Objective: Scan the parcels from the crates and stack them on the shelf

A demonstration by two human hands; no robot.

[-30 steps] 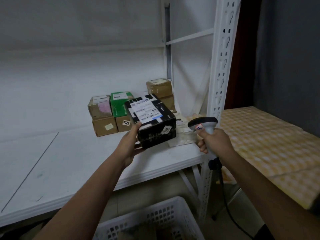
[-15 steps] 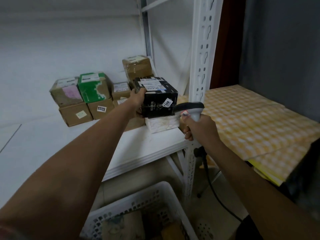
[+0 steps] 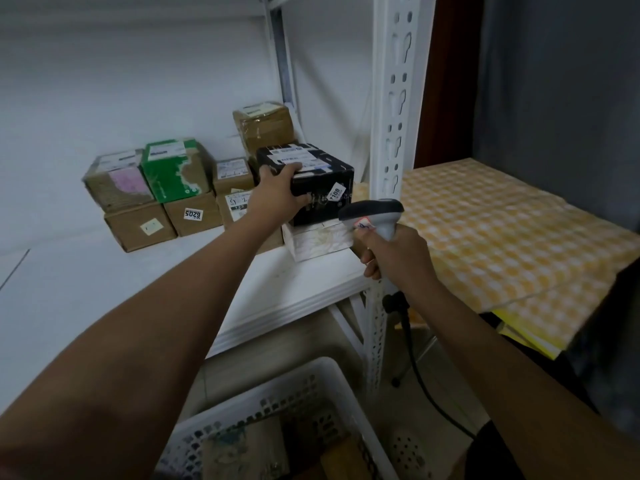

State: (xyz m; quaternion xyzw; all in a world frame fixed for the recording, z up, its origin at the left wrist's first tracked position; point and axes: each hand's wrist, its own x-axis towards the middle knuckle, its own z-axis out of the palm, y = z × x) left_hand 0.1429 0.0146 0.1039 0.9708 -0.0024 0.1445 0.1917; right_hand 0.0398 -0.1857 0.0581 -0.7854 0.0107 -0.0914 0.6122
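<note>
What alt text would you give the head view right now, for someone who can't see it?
The left hand holds a black parcel on top of a white box on the white shelf, beside stacked cardboard parcels. The right hand grips a handheld scanner. A white crate with more parcels sits below.

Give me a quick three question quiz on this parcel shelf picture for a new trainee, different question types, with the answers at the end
1. True or false: the left hand grips the black parcel.
2. What does the right hand hold? A) tape roll B) scanner C) knife
3. Fill in: the black parcel rests on a ____ box on the shelf.

Key: 1 true; 2 B; 3 white.
</note>
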